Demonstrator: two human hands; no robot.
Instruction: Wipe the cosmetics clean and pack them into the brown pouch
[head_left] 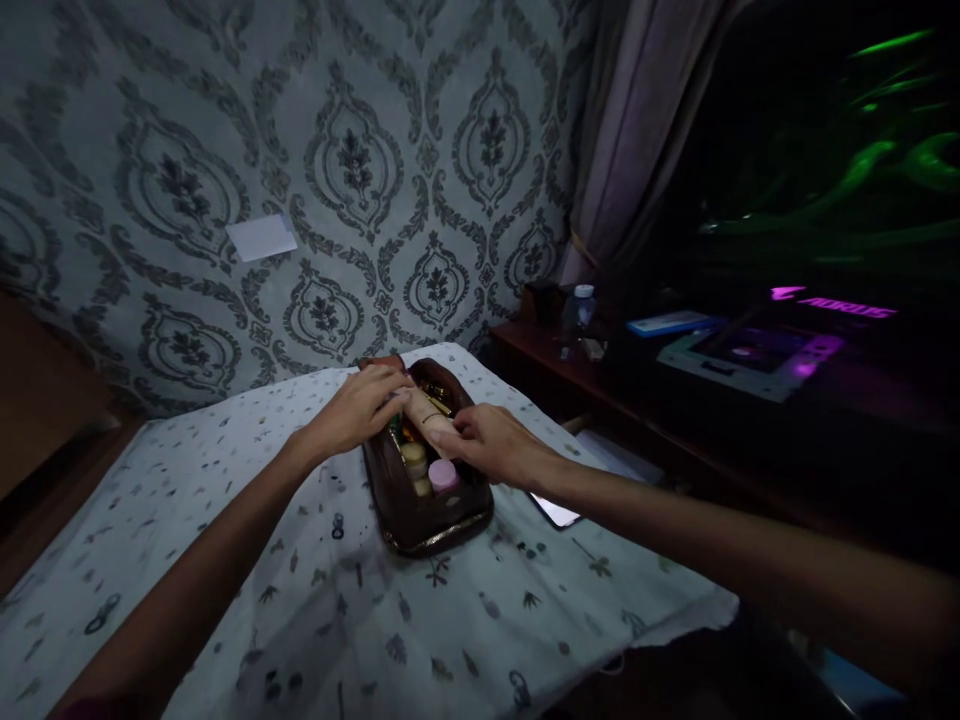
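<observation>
A brown zippered bag (427, 525) lies open on a white patterned cloth. Inside it are a pink-lidded jar (443, 475), a yellowish-lidded jar (413, 458) and some gold-coloured items. Across the bag's opening lies a beige tube-like item (426, 415). My left hand (364, 405) is at its far end, fingers bent around that end. My right hand (491, 440) grips the near end between thumb and curled fingers.
The patterned cloth (300, 620) covers the surface beneath the bag. A lit phone (556, 512) lies right of the bag, partly behind my right forearm. Farther right, a dark desk holds a clear bottle (581, 308) and a blue flat item (670, 323).
</observation>
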